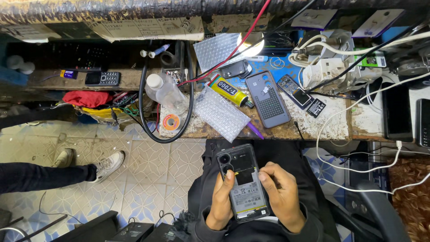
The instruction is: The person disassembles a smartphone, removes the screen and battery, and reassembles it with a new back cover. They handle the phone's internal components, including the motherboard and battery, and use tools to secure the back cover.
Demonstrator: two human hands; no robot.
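Phone: a black rectangular smartphone with its rear cover off [242, 181], battery and inner frame showing, sits at lower centre of the frame, held over the person's lap.
Left hand: the left hand [220, 201] wraps the handset's lower left edge, thumb laid up along its side, closed on the phone.
Right hand: the right hand [282, 195] clasps the right edge, fingertips pinched in at the dark patch above the battery; whether they hold a small part or tool cannot be told.
Progress: judged from the exposed insides, opening is done; a grey plastic phone back cover [268, 98] lies apart on the bench at upper centre, so closing up appears left to do.
Bench: a scuffed, paint-flaked wooden worktop [331, 125] crosses the upper frame, carrying a yellow glue tube [228, 90], sheets of clear bubble wrap [221, 114], a clear plastic bottle [165, 92], a small bare phone board [293, 89], and tangled white and black cables.
Room: patterned pale floor tiles [152, 170] fill the lower left, where another person's dark trouser leg and white sneaker [109, 165] reach in from the left edge.
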